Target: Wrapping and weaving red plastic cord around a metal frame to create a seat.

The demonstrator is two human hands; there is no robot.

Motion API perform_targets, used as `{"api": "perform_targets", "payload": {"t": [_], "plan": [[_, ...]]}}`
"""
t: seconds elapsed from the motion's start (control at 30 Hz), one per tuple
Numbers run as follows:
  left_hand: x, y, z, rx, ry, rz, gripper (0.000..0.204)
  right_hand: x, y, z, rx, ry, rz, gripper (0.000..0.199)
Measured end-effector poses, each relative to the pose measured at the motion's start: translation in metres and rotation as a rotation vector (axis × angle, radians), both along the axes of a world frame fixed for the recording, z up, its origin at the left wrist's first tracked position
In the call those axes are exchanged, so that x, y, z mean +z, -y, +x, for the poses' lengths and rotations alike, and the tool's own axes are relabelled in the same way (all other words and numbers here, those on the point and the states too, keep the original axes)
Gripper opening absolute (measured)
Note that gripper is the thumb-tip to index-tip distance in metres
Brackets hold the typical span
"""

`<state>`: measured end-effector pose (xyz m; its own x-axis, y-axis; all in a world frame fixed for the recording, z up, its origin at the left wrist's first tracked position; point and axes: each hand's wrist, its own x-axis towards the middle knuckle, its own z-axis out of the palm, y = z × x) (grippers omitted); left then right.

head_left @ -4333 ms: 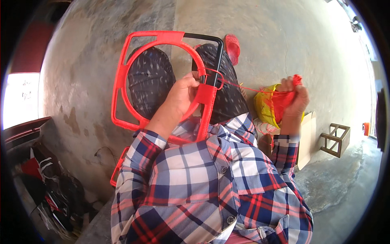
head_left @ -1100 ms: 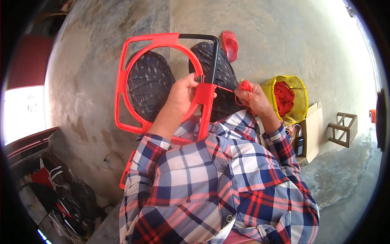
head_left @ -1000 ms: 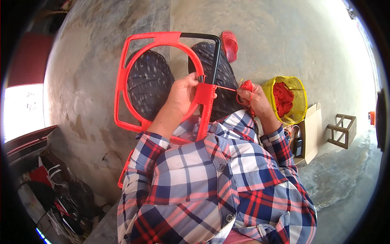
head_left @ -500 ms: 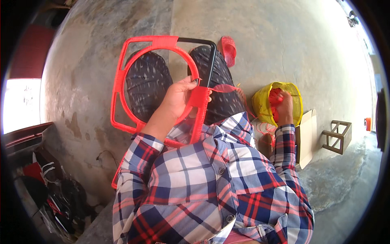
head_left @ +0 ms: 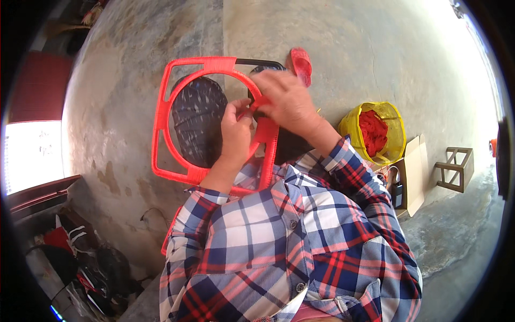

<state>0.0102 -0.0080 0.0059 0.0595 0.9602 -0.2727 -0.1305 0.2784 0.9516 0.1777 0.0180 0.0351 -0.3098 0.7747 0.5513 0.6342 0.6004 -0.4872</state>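
A square metal frame (head_left: 161, 115) with an inner ring, wrapped in red-orange plastic cord, rests on my lap over dark patterned trousers. One top stretch of the frame is still bare black metal. My left hand (head_left: 235, 129) grips the frame's right upright, where the wrapping runs. My right hand (head_left: 287, 99) is just above it, blurred, pinching the red cord (head_left: 252, 106) against the ring. The two hands touch each other. Both arms wear blue, white and red plaid sleeves.
A yellow bag (head_left: 378, 131) full of red cord stands on the concrete floor to my right. Beside it are a cardboard box (head_left: 410, 172) and a small wooden stool (head_left: 456, 169). A red sandal (head_left: 301, 64) lies beyond the frame. Dark bags (head_left: 80, 252) sit at lower left.
My right hand has come back from the yellow bag at the right to the frame, and now meets my left hand there. The left hand has kept its grip.
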Motion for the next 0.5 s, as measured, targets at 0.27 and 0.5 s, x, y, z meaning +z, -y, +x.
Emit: {"api": "perform_targets", "payload": {"t": [0.27,0.5], "plan": [[-0.001,-0.005,-0.005,-0.064,0.37,-0.317,0.038,-0.022,0.036,0.031,-0.144,-0.017,-0.461,0.02],[-0.003,-0.005,-0.006,-0.213,0.57,-0.38,0.027,-0.032,0.039,0.037,-0.03,-0.143,-0.425,0.015]]}}
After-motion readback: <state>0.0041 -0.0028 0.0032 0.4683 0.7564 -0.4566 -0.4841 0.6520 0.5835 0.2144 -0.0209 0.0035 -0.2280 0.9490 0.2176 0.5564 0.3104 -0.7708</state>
